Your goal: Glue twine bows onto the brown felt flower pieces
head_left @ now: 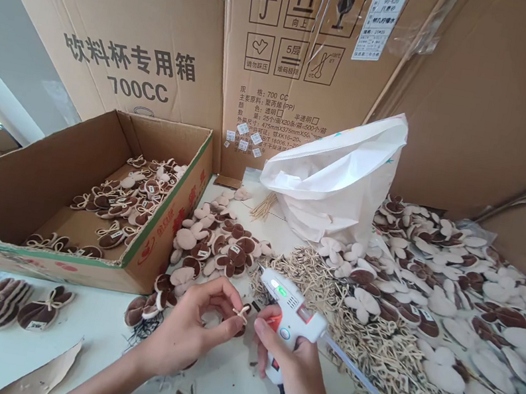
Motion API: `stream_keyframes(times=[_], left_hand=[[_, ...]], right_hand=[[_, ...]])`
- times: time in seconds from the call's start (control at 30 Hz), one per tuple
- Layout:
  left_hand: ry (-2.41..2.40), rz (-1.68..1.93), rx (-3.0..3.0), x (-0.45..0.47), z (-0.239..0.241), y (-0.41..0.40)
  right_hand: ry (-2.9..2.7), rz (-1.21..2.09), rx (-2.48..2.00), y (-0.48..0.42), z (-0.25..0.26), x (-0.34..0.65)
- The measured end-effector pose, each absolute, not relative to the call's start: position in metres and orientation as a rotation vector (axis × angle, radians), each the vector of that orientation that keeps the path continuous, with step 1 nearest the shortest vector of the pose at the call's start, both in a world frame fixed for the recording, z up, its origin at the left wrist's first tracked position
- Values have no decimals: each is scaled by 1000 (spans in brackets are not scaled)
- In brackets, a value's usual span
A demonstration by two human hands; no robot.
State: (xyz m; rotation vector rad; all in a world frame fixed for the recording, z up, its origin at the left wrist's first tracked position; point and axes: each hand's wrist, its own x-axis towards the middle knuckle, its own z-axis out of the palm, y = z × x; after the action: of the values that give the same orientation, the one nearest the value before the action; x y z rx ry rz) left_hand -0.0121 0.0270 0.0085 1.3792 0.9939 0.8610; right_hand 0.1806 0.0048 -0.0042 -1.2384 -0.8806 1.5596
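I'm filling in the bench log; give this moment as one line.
left hand pinches brown piece with cream bow | right hand grips white glue gun | bow-tied pieces in open carton

I have bright, even light over my white counter [97, 344] — a pale strip glows at far left — and glints on the packing tape [426, 44]. Black vignetting darkens the right corners; plush pieces [512, 337] there look stretched, soft.

Bare forearms [123, 372] angle inward from below; left hand [194, 320] curled into a pinch; right hand [300, 378] wrapped in a grip.
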Motion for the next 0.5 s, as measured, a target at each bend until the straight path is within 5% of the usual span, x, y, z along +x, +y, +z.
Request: stream_keyframes(times=[0.5], left_hand=[[933,807,1348,-6,10,25]], right_hand=[[-770,1527,-1230,2,-6,177]])
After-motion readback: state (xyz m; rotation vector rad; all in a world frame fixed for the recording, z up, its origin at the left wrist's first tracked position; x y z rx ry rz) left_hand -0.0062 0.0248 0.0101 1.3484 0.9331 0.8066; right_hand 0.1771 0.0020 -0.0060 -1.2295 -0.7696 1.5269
